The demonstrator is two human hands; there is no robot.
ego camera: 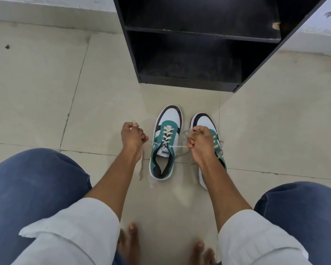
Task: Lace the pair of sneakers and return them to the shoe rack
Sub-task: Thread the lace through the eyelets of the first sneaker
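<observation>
**Both lace ends pulled taut over the left-hand sneaker**

A broad stretch of bare tiled floor (36,88) is lying open at the far left, running up to a pale ledge along the wall. The person's left knee, in blue jeans, is filling the lower left corner. The left hand (132,135) is hovering above the floor just left of the shoes, its grip closed on one end of a pale lace (141,167), whose loose tail is hanging down toward the tiles.

The left-hand sneaker (165,142), teal, white and black, is sitting flat on the floor with its toe pointing at the shoe rack (199,54); its lace is crossing up the eyelets and stretching out to both sides. A narrow strip of floor is separating it from the right-hand sneaker (204,121), which is standing parallel and partly hidden under the right forearm.

The right hand (199,139) is hanging over that second shoe, its grip closed on the other lace end. The black rack is standing beyond the toes, well apart from them, its lower shelves open. More clear tile is spreading right of the rack's edge. Bare toes are showing at the bottom, between the knees.
</observation>
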